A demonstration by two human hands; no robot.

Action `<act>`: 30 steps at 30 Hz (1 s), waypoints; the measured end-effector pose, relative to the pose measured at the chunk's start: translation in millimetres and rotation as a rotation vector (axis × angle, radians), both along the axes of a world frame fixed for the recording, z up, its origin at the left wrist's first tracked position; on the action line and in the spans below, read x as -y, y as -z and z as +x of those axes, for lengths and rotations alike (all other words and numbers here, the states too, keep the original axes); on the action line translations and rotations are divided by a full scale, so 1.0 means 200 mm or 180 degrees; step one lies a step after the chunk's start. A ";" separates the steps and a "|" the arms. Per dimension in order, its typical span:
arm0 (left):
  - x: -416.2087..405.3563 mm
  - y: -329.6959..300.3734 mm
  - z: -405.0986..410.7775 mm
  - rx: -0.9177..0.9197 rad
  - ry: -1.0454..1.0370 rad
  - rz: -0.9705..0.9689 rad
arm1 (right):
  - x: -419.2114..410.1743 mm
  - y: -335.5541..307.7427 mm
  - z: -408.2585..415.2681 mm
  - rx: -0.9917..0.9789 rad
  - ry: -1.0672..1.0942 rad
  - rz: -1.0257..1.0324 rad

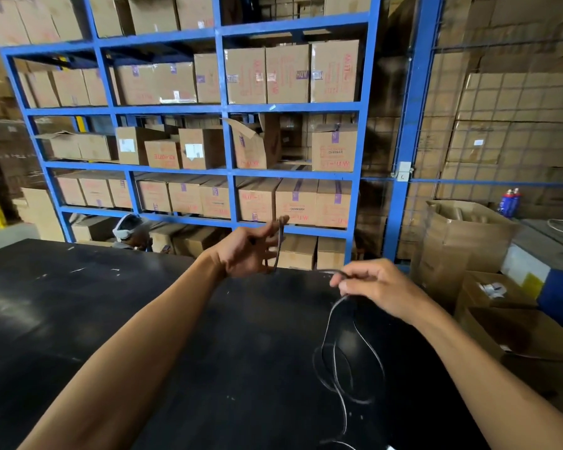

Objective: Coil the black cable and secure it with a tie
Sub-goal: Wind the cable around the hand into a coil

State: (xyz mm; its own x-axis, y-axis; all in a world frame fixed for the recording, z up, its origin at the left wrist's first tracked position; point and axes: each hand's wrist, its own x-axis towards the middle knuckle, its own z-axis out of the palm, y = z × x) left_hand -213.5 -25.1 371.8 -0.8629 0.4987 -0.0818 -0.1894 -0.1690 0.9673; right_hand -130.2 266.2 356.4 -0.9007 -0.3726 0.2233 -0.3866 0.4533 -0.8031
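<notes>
The person stands at a black table [95, 319], and the coiling looks only begun. The left hand [247, 251], in the middle of the frame, has its fingers half open with a short stretch of the black cable [335, 352] pinched between thumb and forefinger. The right hand [374, 287], a little lower and to the right, is closed loosely around the same cable. From it some loose, uneven loops hang down onto the table at the lower right. I see no neat coil, and no tie anywhere. Most of the work seems left.
</notes>
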 end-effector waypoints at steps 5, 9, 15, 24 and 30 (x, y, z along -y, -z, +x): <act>-0.16 0.08 0.05 0.0197 0.0651 -0.1015 | 0.03 -0.10 -0.12 -0.0915 0.0852 0.0084; -0.25 0.01 0.14 0.0103 0.1056 -0.0753 | -0.01 -0.12 -0.20 -0.1353 0.1227 0.0197; -0.26 -0.12 0.21 -0.0324 0.1972 0.0700 | -0.05 0.07 -0.30 -0.1057 0.1496 -0.0156; -0.22 -0.40 0.10 -0.0921 0.1310 0.1306 | 0.06 0.59 -0.20 0.0199 0.1711 0.1043; -0.22 -0.63 0.09 -0.1048 0.1066 0.1409 | 0.18 0.87 -0.04 0.0896 0.0944 0.2944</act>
State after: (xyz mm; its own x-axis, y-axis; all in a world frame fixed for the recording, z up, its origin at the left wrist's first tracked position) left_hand -195.9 19.2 497.6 -0.5995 0.6712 0.4359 -0.0064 -0.5486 0.8361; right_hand -137.3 229.8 182.8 -0.9605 -0.0445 -0.2748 -0.0080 0.9912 -0.1325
